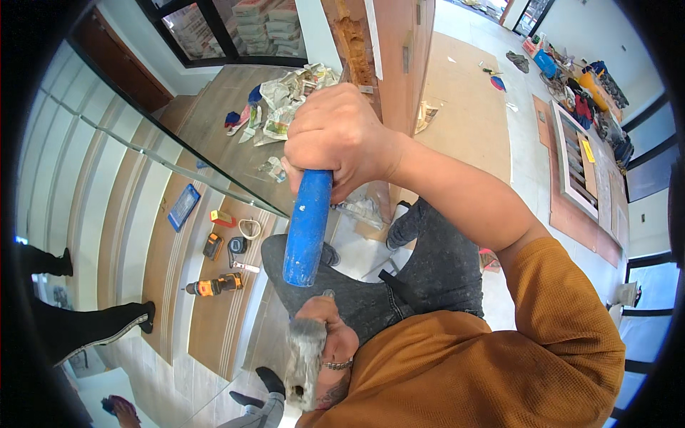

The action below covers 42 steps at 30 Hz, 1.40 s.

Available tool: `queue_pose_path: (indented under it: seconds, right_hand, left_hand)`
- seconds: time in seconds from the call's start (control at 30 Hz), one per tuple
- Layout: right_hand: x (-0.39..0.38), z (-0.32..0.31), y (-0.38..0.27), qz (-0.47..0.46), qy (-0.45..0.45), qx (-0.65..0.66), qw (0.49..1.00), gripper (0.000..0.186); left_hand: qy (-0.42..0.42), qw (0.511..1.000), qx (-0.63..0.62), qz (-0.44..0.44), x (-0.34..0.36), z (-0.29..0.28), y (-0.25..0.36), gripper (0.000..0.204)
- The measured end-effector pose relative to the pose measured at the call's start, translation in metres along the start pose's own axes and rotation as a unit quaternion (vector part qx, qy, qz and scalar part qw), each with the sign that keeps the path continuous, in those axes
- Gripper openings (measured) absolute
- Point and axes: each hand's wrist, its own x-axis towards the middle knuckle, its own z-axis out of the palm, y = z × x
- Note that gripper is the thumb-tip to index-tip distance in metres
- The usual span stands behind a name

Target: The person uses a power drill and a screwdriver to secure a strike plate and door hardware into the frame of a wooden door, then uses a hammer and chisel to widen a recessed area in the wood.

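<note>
a stiff blue grip, best taken with a full fist

your right hand (344, 132) is closed tightly around a blue handle (307, 228), which sticks out below the fist, toward your body; whatever lies past the knuckles is hidden. it looks rigid and sturdy, likely of moderate weight, and its scuffed, dusty skin could slip a little, so wrap all your fingers around it. nearer your body, your left hand (341, 342) is just beside a worn, grey-white tool (307, 367); i cannot tell whether the fingers grip it. that one seems hard and rough, probably best held around its middle.
</note>
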Motion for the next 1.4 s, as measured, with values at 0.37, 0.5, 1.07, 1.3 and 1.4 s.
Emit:
queue_pose_path:
  seconds: [0.37, 0.5, 1.07, 1.3, 1.4]
  right_hand:
    - [0.004, -0.019, -0.022, 0.002, 0.013, 0.000, 1.000, 0.028]
    - [0.002, -0.028, -0.069, 0.142, -0.119, -0.008, 0.983, 0.019]
    - [0.009, -0.017, -0.032, 0.075, 0.131, -0.044, 0.988, 0.042]
    - [0.005, -0.027, -0.034, 0.092, 0.140, -0.006, 0.986, 0.033]
    - [0.005, -0.028, -0.032, 0.091, 0.149, -0.002, 0.985, 0.034]
  left_hand:
    - [0.006, 0.993, -0.114, 0.007, -0.005, -0.010, 0.021, 0.042]
    - [0.079, 0.989, -0.087, -0.091, -0.026, -0.032, 0.024, 0.044]
    - [0.086, 0.995, -0.029, 0.028, 0.010, 0.016, 0.047, 0.047]
    - [0.070, 0.996, -0.047, 0.011, 0.013, 0.027, 0.056, 0.045]
    - [0.081, 0.997, -0.016, 0.013, 0.011, 0.033, 0.061, 0.047]
